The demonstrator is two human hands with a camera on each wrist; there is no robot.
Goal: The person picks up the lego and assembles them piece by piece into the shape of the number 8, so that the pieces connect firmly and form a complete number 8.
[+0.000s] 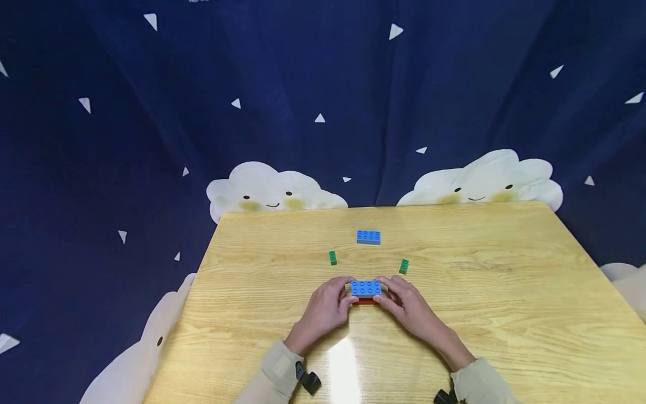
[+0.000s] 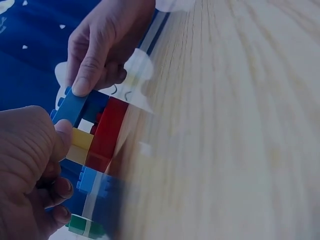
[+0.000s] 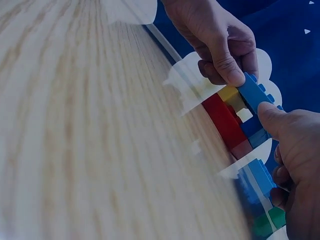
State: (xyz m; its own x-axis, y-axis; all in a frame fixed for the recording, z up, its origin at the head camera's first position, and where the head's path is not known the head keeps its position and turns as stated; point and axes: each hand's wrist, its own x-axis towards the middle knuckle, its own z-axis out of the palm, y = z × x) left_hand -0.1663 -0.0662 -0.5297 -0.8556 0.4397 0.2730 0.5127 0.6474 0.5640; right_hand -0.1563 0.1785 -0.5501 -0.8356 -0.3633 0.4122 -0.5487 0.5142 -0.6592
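Note:
Both hands are at a small stack of toy building bricks near the table's middle. My left hand [image 1: 322, 308] pinches the left end of the top blue brick [image 1: 366, 288] between thumb and fingers. The right hand [image 1: 415, 313] pinches that brick's right end in the same way. At the bottom lies a red brick [image 2: 108, 131], with a yellow brick [image 2: 81, 142] on its left end and a second blue brick [image 3: 254, 130] on its right end. A gap shows between these two, under the top brick. Whether the top brick is fully seated I cannot tell.
Beyond the stack, another blue brick [image 1: 368, 238] lies on the wooden table [image 1: 504, 280]. One small green brick [image 1: 332, 258] sits behind the left hand, another green brick [image 1: 404, 266] behind the right. A dark blue curtain [image 1: 282, 67] hangs past the far edge.

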